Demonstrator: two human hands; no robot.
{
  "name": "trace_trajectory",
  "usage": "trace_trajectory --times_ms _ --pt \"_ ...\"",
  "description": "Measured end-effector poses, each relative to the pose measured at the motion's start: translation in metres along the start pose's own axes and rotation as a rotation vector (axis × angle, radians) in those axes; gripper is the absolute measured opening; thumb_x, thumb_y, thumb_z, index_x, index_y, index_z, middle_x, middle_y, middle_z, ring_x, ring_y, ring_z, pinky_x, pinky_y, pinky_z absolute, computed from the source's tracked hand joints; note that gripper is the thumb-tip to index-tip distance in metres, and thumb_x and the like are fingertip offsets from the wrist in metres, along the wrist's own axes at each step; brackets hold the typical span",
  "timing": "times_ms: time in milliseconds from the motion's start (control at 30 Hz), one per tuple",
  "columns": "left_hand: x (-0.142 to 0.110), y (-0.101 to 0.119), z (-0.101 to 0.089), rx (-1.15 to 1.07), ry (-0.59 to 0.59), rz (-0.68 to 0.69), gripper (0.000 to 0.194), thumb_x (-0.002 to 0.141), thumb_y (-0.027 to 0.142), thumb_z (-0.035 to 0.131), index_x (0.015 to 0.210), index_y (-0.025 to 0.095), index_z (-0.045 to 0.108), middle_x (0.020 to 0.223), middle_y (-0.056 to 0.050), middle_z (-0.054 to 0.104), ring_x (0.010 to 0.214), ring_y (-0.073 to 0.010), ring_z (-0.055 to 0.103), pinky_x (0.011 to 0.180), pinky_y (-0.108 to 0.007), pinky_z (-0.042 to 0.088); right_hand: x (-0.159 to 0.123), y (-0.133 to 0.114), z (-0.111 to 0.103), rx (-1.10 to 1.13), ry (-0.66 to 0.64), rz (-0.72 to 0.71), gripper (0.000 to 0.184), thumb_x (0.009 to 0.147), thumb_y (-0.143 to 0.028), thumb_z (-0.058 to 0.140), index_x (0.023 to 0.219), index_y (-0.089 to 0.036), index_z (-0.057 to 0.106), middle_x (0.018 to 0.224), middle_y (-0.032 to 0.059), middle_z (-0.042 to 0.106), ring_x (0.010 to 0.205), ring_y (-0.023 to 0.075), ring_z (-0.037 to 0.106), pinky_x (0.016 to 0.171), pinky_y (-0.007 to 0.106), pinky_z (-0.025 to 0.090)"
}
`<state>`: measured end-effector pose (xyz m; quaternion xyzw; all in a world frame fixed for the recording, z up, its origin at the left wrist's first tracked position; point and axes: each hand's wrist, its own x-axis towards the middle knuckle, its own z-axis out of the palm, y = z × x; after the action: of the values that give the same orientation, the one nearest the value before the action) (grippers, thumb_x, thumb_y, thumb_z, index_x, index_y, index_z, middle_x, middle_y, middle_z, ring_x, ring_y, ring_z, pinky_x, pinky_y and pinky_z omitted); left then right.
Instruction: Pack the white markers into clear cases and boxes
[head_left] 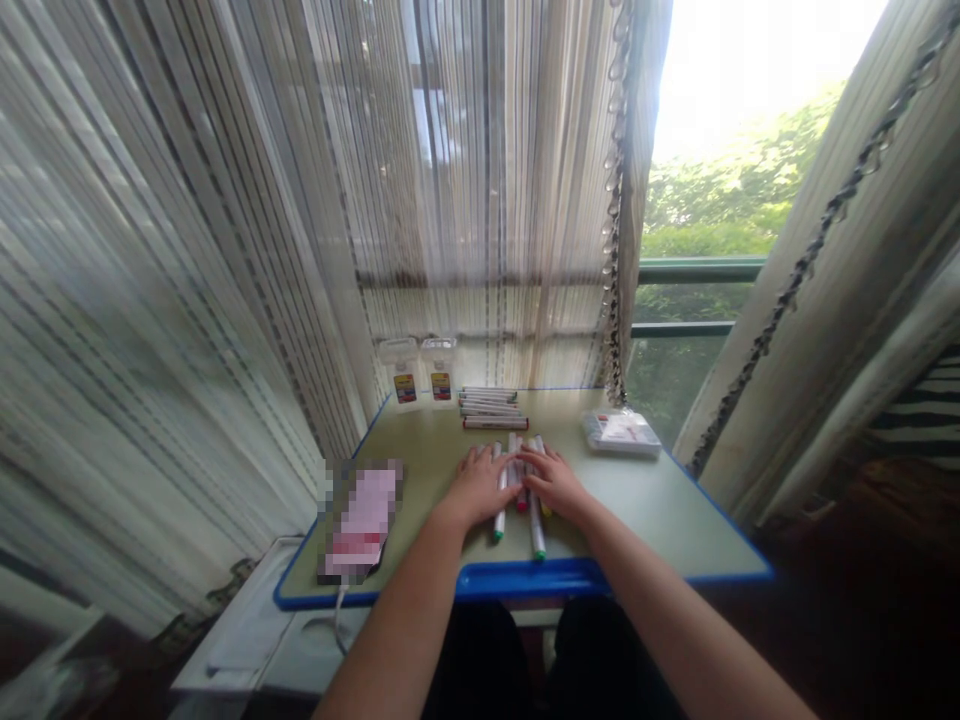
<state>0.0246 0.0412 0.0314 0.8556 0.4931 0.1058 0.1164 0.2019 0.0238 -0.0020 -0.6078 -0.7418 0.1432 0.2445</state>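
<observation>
Both my hands rest on a bunch of marker pens point(537, 530) lying lengthwise on a small green table point(675, 510) with a blue rim. My left hand point(477, 486) lies flat over the left pens, fingers stretched forward. My right hand point(553, 480) lies flat over the right pens, its fingers angled toward the left hand. Coloured pen caps stick out below my palms toward the front edge. A second row of marker pens point(491, 408) lies stacked crosswise at the back of the table, beyond my fingertips.
Two small white bottles point(421, 372) stand at the table's back left. A clear plastic case point(622, 432) sits at the back right. A pink blurred-out object point(361, 520) lies at the front left. Striped curtains hang close behind and to the left; a window is at the right.
</observation>
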Motion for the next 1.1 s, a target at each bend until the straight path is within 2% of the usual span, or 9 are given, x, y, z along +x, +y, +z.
trace_trajectory --times_ms 100,233,300,433,633,767,967,1033,1100 --pt "-0.004 -0.010 -0.012 -0.162 0.030 -0.020 0.065 0.080 0.062 0.044 0.134 0.027 0.043 0.150 -0.008 0.028 0.139 -0.0316 0.019 0.112 -0.047 0.018 -0.002 0.004 0.002 0.001 0.011 -0.051 0.050 0.079 -0.027 0.054 0.129 -0.026 0.054 0.146 0.0024 0.036 0.138 0.0333 0.020 0.110 0.053 0.017" --pt "-0.030 -0.019 -0.011 -0.261 -0.077 -0.054 0.089 0.067 0.069 0.056 0.141 0.028 0.032 0.153 -0.011 0.018 0.140 -0.0354 0.013 0.111 -0.051 0.016 -0.006 0.006 0.005 0.013 -0.007 -0.149 0.048 0.080 -0.032 0.055 0.128 -0.027 0.055 0.145 0.0020 0.038 0.140 0.0340 0.012 0.111 0.055 0.012" --pt "-0.046 -0.020 -0.001 -0.261 -0.019 -0.028 0.092 0.064 0.066 0.061 0.141 0.027 0.033 0.153 -0.011 0.016 0.140 -0.0350 0.015 0.112 -0.049 0.015 -0.005 0.008 0.007 0.037 -0.039 -0.186 0.045 0.080 -0.034 0.056 0.124 -0.027 0.059 0.141 0.0035 0.045 0.139 0.0336 0.018 0.111 0.055 0.014" --pt "-0.067 -0.020 0.018 -0.382 0.208 -0.025 0.077 0.073 0.057 0.058 0.137 0.018 0.040 0.150 -0.013 0.026 0.138 -0.0282 0.024 0.113 -0.041 0.021 0.000 0.015 0.011 0.100 -0.044 -0.244 0.041 0.077 -0.033 0.059 0.117 -0.024 0.064 0.136 0.0062 0.050 0.137 0.0332 0.025 0.110 0.054 0.021" --pt "-0.070 -0.023 0.017 -0.517 0.283 -0.056 0.062 0.076 0.046 0.059 0.127 0.011 0.052 0.143 -0.017 0.038 0.134 -0.0254 0.034 0.112 -0.037 0.024 0.004 0.018 0.016 0.087 0.194 -0.053 0.036 0.084 -0.035 0.051 0.111 -0.020 0.067 0.132 0.0105 0.054 0.123 0.0312 0.047 0.106 0.049 0.031" --pt "-0.072 -0.021 0.017 -0.432 0.232 -0.031 0.071 0.066 0.049 0.069 0.127 0.017 0.053 0.146 -0.014 0.035 0.134 -0.0287 0.034 0.111 -0.039 0.026 0.000 0.013 0.015 0.083 0.161 -0.090 0.032 0.081 -0.037 0.056 0.107 -0.025 0.069 0.132 0.0055 0.055 0.125 0.0288 0.045 0.107 0.047 0.030" --pt "-0.077 -0.015 0.019 -0.181 0.163 0.034 0.079 0.057 0.057 0.071 0.129 0.035 0.050 0.154 -0.001 0.015 0.139 -0.0330 0.019 0.113 -0.041 0.021 -0.005 0.006 0.007 0.090 0.098 -0.100 0.030 0.078 -0.033 0.060 0.104 -0.023 0.071 0.129 0.0067 0.057 0.126 0.0258 0.044 0.108 0.042 0.030" --pt "-0.077 -0.012 0.019 -0.130 0.151 0.013 0.083 0.057 0.060 0.070 0.132 0.035 0.046 0.155 -0.001 0.012 0.139 -0.0333 0.018 0.113 -0.041 0.021 -0.004 0.003 0.005 0.087 0.106 -0.070 0.037 0.077 -0.033 0.061 0.111 -0.022 0.067 0.135 0.0087 0.051 0.130 0.0281 0.040 0.110 0.048 0.023" --pt "-0.076 -0.010 0.020 -0.097 0.155 -0.030 0.088 0.058 0.062 0.068 0.136 0.032 0.041 0.155 -0.004 0.013 0.138 -0.0331 0.022 0.113 -0.040 0.022 -0.005 0.001 0.004 0.071 0.128 -0.002 0.045 0.078 -0.036 0.059 0.122 -0.023 0.060 0.143 0.0089 0.041 0.136 0.0306 0.027 0.111 0.056 0.011"
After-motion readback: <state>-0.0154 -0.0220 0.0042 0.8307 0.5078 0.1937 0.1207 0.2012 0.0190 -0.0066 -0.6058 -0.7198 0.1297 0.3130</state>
